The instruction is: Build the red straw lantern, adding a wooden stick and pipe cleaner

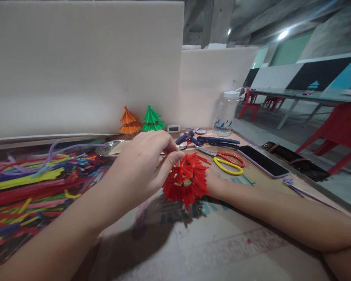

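A red fringed paper tree (186,180) is held low over the cardboard-covered table (210,238). My left hand (148,162) is closed in a pinch on a thin stick at the tree's top. My right hand (213,183) is mostly hidden behind the red fringe and grips the tree from below; its fingers do not show. Finished orange (129,121) and green (152,119) paper trees stand by the back wall.
A heap of coloured strips and pipe cleaners (29,187) fills the left. Yellow-red scissors (228,160), a blue glue gun (210,140), a phone (261,160) and a water bottle (226,113) lie to the right. Red chairs (336,136) stand beyond.
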Motion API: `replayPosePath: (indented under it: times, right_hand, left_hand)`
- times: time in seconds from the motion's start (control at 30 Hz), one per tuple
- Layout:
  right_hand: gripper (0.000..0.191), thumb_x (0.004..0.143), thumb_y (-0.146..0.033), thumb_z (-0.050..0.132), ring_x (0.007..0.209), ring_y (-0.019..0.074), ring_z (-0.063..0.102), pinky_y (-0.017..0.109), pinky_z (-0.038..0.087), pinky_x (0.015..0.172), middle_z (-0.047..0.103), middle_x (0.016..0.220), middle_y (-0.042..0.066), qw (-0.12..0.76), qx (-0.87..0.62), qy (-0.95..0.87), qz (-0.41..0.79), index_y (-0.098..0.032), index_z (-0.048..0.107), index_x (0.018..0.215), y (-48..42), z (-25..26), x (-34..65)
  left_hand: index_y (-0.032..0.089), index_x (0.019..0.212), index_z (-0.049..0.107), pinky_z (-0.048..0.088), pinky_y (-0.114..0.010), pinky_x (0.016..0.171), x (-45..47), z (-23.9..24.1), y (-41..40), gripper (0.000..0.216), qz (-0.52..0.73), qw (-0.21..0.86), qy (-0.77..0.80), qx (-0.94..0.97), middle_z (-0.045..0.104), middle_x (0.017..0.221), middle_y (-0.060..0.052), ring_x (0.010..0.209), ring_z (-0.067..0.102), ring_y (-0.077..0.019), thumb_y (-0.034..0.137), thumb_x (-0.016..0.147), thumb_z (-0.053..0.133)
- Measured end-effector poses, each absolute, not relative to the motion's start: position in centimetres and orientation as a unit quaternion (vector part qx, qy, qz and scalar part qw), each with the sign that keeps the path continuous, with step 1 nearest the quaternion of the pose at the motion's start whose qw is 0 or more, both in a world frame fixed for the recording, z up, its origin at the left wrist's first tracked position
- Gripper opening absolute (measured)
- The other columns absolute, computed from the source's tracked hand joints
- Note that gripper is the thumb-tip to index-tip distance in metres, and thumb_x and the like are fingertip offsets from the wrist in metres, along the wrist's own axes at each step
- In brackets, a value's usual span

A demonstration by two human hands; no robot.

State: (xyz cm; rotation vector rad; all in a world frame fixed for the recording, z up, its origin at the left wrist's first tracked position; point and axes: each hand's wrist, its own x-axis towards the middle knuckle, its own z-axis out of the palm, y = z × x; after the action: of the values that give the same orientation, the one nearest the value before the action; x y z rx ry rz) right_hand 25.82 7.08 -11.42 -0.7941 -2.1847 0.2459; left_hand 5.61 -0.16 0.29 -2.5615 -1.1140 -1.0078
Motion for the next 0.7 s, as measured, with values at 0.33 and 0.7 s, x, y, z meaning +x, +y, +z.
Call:
replayPosePath:
  times: [0.33,0.7]
  right_hand:
    - [0.037,0.099,-0.039,0.056,0.116,0.0278,0.069,0.047,0.055,0.104,0.074,0.124,0.008,0.383,-0.282,-0.876,0.076,-0.026,0.066,0.132,7.9,-12.1,26.1]
    - [0.022,0.089,-0.026,0.063,0.119,0.0281,0.067,0.043,0.051,0.107,0.076,0.116,0.009,0.268,-0.255,-0.922,0.115,-0.024,0.074,0.107,7.5,-13.1,27.4]
  left_hand:
    - [0.020,0.082,0.055,0.044,-0.031,0.069,5.6,0.0,1.0,0.019,-0.355,0.044,-0.381,-0.853,0.066,0.082,-0.003,0.078,0.062,-0.0197,0.029,0.098,0.055]
    - [0.019,0.090,0.062,0.047,-0.032,0.076,5.6,-1.3,3.1,0.017,-0.373,-0.015,-0.384,-0.845,0.069,0.090,-0.003,0.085,0.063,-0.0188,0.033,0.099,0.056]
